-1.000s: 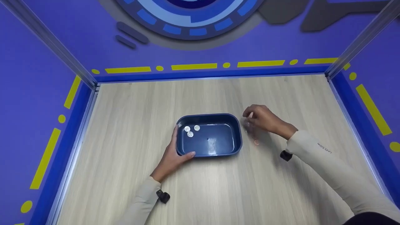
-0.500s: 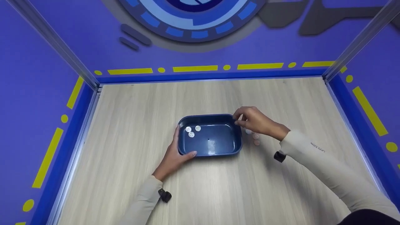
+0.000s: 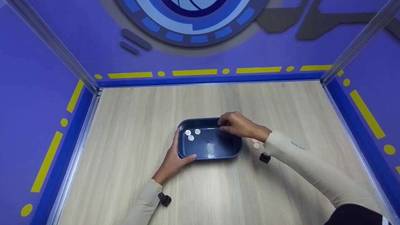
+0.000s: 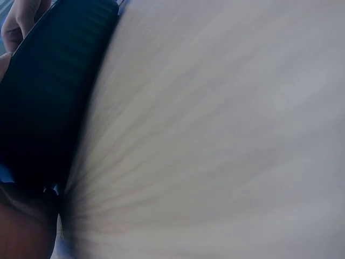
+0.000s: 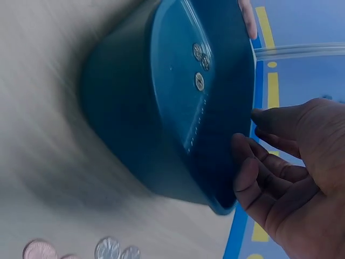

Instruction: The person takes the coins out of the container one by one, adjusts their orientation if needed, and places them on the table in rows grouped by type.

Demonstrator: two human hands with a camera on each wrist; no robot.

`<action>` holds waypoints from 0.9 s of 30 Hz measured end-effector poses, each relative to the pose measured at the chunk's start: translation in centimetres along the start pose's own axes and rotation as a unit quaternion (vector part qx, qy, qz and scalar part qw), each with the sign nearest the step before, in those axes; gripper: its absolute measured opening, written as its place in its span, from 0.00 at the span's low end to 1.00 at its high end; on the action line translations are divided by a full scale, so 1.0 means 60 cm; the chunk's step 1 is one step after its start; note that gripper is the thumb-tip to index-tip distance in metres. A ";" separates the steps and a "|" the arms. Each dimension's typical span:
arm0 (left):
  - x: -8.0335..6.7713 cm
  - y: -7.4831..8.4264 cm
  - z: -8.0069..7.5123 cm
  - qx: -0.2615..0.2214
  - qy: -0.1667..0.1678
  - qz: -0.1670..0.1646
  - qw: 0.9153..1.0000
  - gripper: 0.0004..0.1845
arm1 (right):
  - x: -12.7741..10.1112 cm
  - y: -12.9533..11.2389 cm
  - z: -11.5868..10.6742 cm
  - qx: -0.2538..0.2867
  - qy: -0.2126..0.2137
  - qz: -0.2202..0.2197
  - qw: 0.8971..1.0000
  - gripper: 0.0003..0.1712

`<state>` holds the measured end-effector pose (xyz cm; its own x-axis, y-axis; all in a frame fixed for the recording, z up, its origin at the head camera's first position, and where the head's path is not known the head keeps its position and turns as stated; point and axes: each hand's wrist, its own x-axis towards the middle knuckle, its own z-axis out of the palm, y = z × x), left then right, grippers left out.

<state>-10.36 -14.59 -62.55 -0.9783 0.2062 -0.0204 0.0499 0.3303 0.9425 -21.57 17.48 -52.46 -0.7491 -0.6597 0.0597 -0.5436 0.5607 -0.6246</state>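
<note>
While the tray (image 3: 232, 151) sits mid-table (image 3: 125, 125) with room around, our left hand (image 3: 173, 157) grips its corner; right hand (image 3: 237, 125) hovers over it, fingers curled, contents unclear.

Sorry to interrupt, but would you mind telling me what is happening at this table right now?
A person is working with coins and a blue tub on a wooden table. The left hand grips the tub's near left corner. The right hand hovers over the tub's far right part, fingers curled; whether it holds a coin cannot be told. Three silver coins lie inside the tub, and a few more coins lie on the table just right of it.
</note>
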 end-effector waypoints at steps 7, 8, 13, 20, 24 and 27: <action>-0.003 -0.002 -0.001 -0.005 0.003 0.003 1.000 0.71 | 0.023 -0.006 0.024 0.012 -0.027 -0.006 1.000 0.12; -0.003 -0.002 -0.001 -0.006 0.003 0.004 1.000 0.71 | 0.026 -0.006 0.027 0.013 -0.031 -0.007 0.999 0.13; -0.002 -0.001 -0.003 -0.005 0.003 0.000 1.000 0.70 | 0.039 -0.007 0.039 0.020 -0.049 -0.013 0.999 0.15; 0.000 0.002 -0.001 -0.002 -0.001 -0.004 1.000 0.71 | 0.055 -0.009 0.056 0.009 -0.062 -0.013 0.998 0.15; -0.001 0.003 -0.002 -0.003 -0.001 -0.006 1.000 0.71 | 0.066 -0.011 0.067 0.014 -0.078 -0.019 0.997 0.16; -0.002 0.003 -0.003 -0.001 -0.002 -0.007 1.000 0.70 | 0.074 -0.011 0.075 0.010 -0.082 -0.030 0.996 0.14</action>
<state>-10.27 -14.71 -62.30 -0.9780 0.2057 -0.0347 0.0362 0.3313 0.9428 -22.83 11.93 -55.31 -0.6428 -0.7655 -0.0295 -0.5770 0.5092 -0.6386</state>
